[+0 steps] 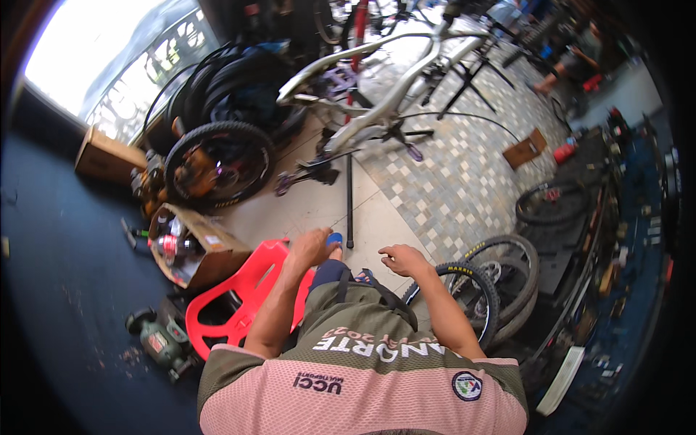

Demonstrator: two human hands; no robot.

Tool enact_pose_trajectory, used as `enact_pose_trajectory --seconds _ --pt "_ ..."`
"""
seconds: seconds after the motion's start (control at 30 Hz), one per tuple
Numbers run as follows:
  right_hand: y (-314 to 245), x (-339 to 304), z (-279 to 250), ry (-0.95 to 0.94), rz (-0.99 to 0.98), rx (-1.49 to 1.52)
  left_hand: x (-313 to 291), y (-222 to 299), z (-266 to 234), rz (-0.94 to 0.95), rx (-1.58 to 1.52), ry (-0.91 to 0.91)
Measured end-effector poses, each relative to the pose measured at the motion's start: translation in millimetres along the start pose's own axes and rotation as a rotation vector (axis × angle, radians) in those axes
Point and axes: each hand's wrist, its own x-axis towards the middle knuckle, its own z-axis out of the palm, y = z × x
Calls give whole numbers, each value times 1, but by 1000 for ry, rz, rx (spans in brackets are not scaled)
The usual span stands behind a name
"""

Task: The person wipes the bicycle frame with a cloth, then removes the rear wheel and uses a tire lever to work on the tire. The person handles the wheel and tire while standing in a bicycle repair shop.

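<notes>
My left hand (311,247) hangs in the air above my knee, beside a red plastic chair (246,296). Its fingers look loosely stretched, and I see nothing in them. Over the tiled floor, my right hand (404,259) is held out with its fingers apart, empty, near a black bicycle tire (487,290). The hands are apart from each other. Ahead of them, beyond my reach, a silver-white bicycle frame (395,98) is held up off the floor. A black post (349,206) shows below it.
Left of me are an open cardboard box (217,250) with bottles, a green bench grinder (161,341) and a wheel (220,165) before piled tires (232,83). On the right, another wheel (552,201) lies by a cluttered bench (580,254). A person (580,61) sits far right.
</notes>
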Motion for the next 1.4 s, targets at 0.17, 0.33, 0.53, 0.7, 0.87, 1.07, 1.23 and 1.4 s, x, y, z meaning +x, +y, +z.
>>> enact_pose_trajectory --seconds 0.17,0.33,0.53,0.7,0.87,1.07,1.23,1.4 --pt "36 -41 34 119 138 113 4 32 15 123 -172 -304" --pt "66 -82 71 73 284 187 31 -68 -23 -251 160 -24" --pt "49 -80 19 424 121 466 93 -101 -205 2 -132 742" --pt "-39 -21 -133 909 -40 535 175 -52 -308 198 -699 713" --pt "-98 52 -229 1121 -128 866 210 27 -333 373 -441 323" --pt "-127 110 -276 1066 -104 976 230 7 -326 332 -731 -33" --pt "-135 138 -277 1072 -94 1045 229 2 -321 418 -914 -131" --pt "-145 121 -283 1009 -126 1077 218 2 -315 403 -762 -112"
